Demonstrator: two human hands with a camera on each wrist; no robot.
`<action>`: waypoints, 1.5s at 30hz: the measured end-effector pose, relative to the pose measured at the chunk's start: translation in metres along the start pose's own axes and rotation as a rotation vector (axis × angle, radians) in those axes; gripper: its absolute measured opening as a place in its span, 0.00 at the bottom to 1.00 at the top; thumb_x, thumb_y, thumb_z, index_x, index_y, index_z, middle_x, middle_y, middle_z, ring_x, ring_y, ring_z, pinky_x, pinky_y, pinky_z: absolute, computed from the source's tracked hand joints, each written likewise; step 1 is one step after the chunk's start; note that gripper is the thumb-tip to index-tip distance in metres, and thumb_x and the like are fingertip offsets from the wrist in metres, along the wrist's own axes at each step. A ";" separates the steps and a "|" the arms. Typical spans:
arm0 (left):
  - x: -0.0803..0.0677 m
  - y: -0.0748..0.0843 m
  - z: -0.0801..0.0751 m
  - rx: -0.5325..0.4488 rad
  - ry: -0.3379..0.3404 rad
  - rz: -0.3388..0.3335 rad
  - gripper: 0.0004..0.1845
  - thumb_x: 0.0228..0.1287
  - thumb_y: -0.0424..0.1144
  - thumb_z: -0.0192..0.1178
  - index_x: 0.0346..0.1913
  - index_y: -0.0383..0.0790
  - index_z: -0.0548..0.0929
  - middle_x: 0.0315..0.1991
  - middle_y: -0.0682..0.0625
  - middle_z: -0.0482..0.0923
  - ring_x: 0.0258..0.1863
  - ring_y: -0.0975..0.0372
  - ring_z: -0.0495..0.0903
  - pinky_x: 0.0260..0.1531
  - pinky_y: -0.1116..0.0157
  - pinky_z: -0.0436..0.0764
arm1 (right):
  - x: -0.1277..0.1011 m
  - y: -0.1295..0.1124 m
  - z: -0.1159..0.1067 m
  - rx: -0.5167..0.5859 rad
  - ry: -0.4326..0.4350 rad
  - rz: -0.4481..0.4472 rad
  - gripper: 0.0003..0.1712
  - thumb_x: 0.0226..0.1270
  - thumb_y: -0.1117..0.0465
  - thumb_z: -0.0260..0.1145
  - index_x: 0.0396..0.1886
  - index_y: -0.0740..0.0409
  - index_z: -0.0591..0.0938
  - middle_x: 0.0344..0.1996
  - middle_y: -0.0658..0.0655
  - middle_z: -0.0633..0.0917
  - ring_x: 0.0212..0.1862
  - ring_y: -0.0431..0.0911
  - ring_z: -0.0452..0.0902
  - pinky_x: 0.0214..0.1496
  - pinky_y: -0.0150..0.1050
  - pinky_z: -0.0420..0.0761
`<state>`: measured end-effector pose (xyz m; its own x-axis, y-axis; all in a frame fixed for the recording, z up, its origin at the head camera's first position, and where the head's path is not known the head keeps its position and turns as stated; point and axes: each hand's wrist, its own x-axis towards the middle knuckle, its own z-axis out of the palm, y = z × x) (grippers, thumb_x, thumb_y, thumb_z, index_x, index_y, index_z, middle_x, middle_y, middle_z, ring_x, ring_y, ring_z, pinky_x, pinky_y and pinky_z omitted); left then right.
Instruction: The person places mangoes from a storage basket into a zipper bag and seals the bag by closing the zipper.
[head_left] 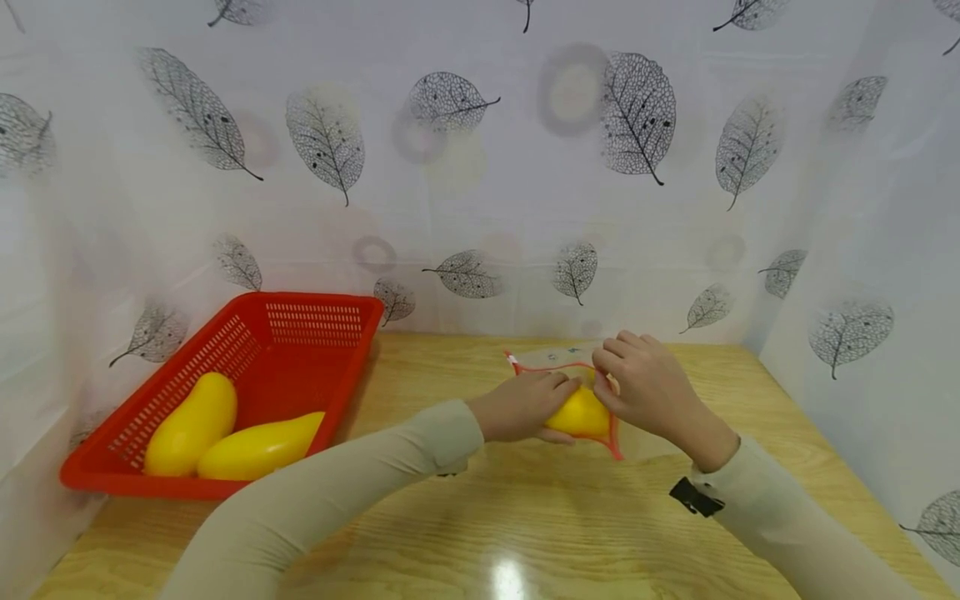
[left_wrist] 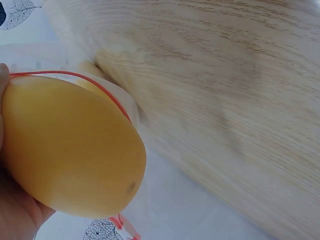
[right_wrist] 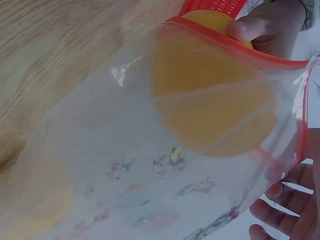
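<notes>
In the head view my left hand grips a yellow mango over the table. That mango is partly inside a see-through plastic bag with cartoon prints and a red-edged mouth. My right hand pinches the red edge of the bag's mouth, which stands spread around the fruit. The left wrist view shows the mango's rounded end past the red edge, with thumb and fingers at the left. A second yellow shape shows faintly through the bag's far end in the right wrist view.
A red plastic basket with slotted walls stands on the left of the wooden table. Two yellow mangoes lie in it, one leaning toward its right wall. A white leaf-patterned curtain rises behind the table and at both sides.
</notes>
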<state>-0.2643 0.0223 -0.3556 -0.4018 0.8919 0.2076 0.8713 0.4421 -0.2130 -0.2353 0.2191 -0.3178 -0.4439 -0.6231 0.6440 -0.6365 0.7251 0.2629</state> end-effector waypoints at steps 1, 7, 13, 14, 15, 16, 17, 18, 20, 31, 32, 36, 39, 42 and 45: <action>0.000 0.000 0.000 0.000 -0.007 -0.005 0.39 0.60 0.63 0.54 0.62 0.34 0.67 0.52 0.47 0.76 0.47 0.61 0.78 0.52 0.69 0.77 | 0.000 0.000 0.000 0.002 0.000 0.001 0.08 0.45 0.66 0.63 0.18 0.55 0.71 0.18 0.51 0.74 0.24 0.43 0.61 0.26 0.33 0.59; 0.001 0.000 0.002 0.010 0.010 -0.033 0.37 0.61 0.62 0.53 0.62 0.35 0.67 0.52 0.48 0.77 0.47 0.62 0.78 0.52 0.69 0.77 | -0.002 0.001 -0.001 0.010 -0.004 0.000 0.06 0.46 0.66 0.61 0.18 0.55 0.72 0.18 0.51 0.75 0.23 0.43 0.61 0.25 0.33 0.59; 0.000 0.002 0.007 -0.035 0.035 -0.097 0.37 0.62 0.62 0.53 0.63 0.36 0.66 0.53 0.48 0.77 0.46 0.62 0.78 0.49 0.70 0.78 | -0.002 0.000 -0.001 0.024 0.016 -0.020 0.05 0.45 0.66 0.62 0.19 0.56 0.73 0.19 0.51 0.76 0.23 0.42 0.61 0.24 0.33 0.60; 0.001 0.002 0.007 -0.044 0.043 -0.108 0.38 0.62 0.62 0.53 0.63 0.36 0.66 0.52 0.48 0.77 0.45 0.63 0.78 0.48 0.70 0.78 | -0.002 0.000 -0.002 0.025 0.020 -0.022 0.06 0.44 0.67 0.63 0.19 0.56 0.73 0.19 0.52 0.77 0.23 0.42 0.62 0.24 0.33 0.60; 0.001 0.001 0.007 -0.055 0.049 -0.119 0.38 0.62 0.62 0.53 0.64 0.36 0.66 0.52 0.48 0.77 0.43 0.63 0.78 0.46 0.70 0.78 | -0.002 0.001 -0.002 0.027 0.021 -0.022 0.06 0.44 0.67 0.63 0.20 0.56 0.73 0.19 0.52 0.77 0.23 0.43 0.63 0.25 0.33 0.60; 0.000 0.001 0.007 -0.064 0.055 -0.129 0.38 0.62 0.62 0.53 0.64 0.36 0.66 0.51 0.49 0.77 0.43 0.63 0.78 0.46 0.70 0.78 | -0.002 0.001 -0.003 0.028 0.020 -0.022 0.06 0.44 0.67 0.63 0.20 0.56 0.74 0.20 0.52 0.77 0.24 0.43 0.63 0.25 0.33 0.61; 0.000 0.001 0.007 -0.065 0.063 -0.136 0.38 0.62 0.62 0.53 0.64 0.36 0.65 0.51 0.49 0.77 0.42 0.63 0.77 0.45 0.70 0.78 | -0.002 0.001 -0.003 0.028 0.019 -0.023 0.06 0.44 0.67 0.63 0.20 0.56 0.74 0.20 0.52 0.78 0.24 0.43 0.64 0.25 0.34 0.61; 0.000 0.001 0.007 -0.062 0.076 -0.136 0.37 0.61 0.62 0.53 0.63 0.37 0.66 0.50 0.49 0.77 0.41 0.63 0.77 0.44 0.70 0.78 | -0.002 0.001 -0.004 0.029 0.019 -0.023 0.06 0.44 0.67 0.64 0.20 0.56 0.74 0.21 0.52 0.78 0.24 0.43 0.65 0.25 0.34 0.62; 0.000 0.001 0.007 -0.040 0.103 -0.128 0.37 0.60 0.62 0.55 0.61 0.37 0.67 0.48 0.49 0.77 0.40 0.63 0.76 0.44 0.70 0.78 | -0.002 0.001 -0.004 0.029 0.018 -0.024 0.06 0.44 0.66 0.64 0.20 0.56 0.74 0.21 0.53 0.78 0.24 0.44 0.65 0.25 0.34 0.62; 0.012 0.010 0.015 0.254 0.045 -0.106 0.39 0.57 0.68 0.52 0.61 0.41 0.68 0.45 0.50 0.79 0.41 0.60 0.80 0.46 0.66 0.79 | -0.003 0.000 -0.001 0.039 0.053 -0.055 0.03 0.48 0.65 0.57 0.19 0.56 0.72 0.19 0.52 0.75 0.23 0.44 0.63 0.25 0.34 0.61; 0.013 0.010 0.017 0.265 0.034 -0.115 0.39 0.57 0.69 0.52 0.60 0.42 0.68 0.45 0.50 0.79 0.40 0.61 0.80 0.45 0.66 0.80 | -0.003 0.000 -0.001 0.039 0.055 -0.055 0.03 0.49 0.65 0.57 0.19 0.56 0.72 0.19 0.52 0.75 0.24 0.44 0.63 0.25 0.34 0.61; 0.020 0.012 0.024 0.249 0.001 -0.159 0.38 0.56 0.70 0.51 0.58 0.44 0.69 0.38 0.52 0.78 0.34 0.62 0.79 0.38 0.67 0.80 | -0.003 -0.001 -0.002 0.035 0.064 -0.056 0.04 0.49 0.64 0.56 0.19 0.56 0.72 0.19 0.52 0.75 0.24 0.45 0.65 0.25 0.35 0.62; 0.026 0.013 0.030 0.210 -0.029 -0.188 0.36 0.55 0.72 0.51 0.53 0.45 0.70 0.32 0.53 0.76 0.28 0.63 0.76 0.28 0.69 0.77 | -0.003 -0.001 -0.002 0.027 0.071 -0.058 0.04 0.49 0.64 0.56 0.18 0.55 0.72 0.18 0.52 0.74 0.24 0.45 0.64 0.25 0.34 0.61; 0.028 0.014 0.035 0.189 -0.074 -0.204 0.35 0.55 0.71 0.50 0.52 0.46 0.69 0.32 0.53 0.75 0.27 0.63 0.75 0.22 0.70 0.74 | -0.002 -0.001 -0.003 0.021 0.074 -0.060 0.05 0.48 0.65 0.58 0.18 0.55 0.72 0.19 0.52 0.75 0.24 0.45 0.64 0.25 0.35 0.61; 0.026 0.014 0.036 0.170 -0.107 -0.191 0.35 0.58 0.70 0.49 0.57 0.46 0.70 0.36 0.53 0.76 0.33 0.62 0.76 0.26 0.69 0.78 | -0.001 0.000 -0.004 0.017 0.067 -0.053 0.05 0.48 0.65 0.60 0.18 0.55 0.72 0.19 0.53 0.76 0.24 0.46 0.65 0.25 0.36 0.63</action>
<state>-0.2722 0.0552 -0.3876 -0.5901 0.7915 0.1590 0.7204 0.6051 -0.3389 -0.2317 0.2209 -0.3157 -0.3662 -0.6393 0.6761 -0.6688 0.6860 0.2864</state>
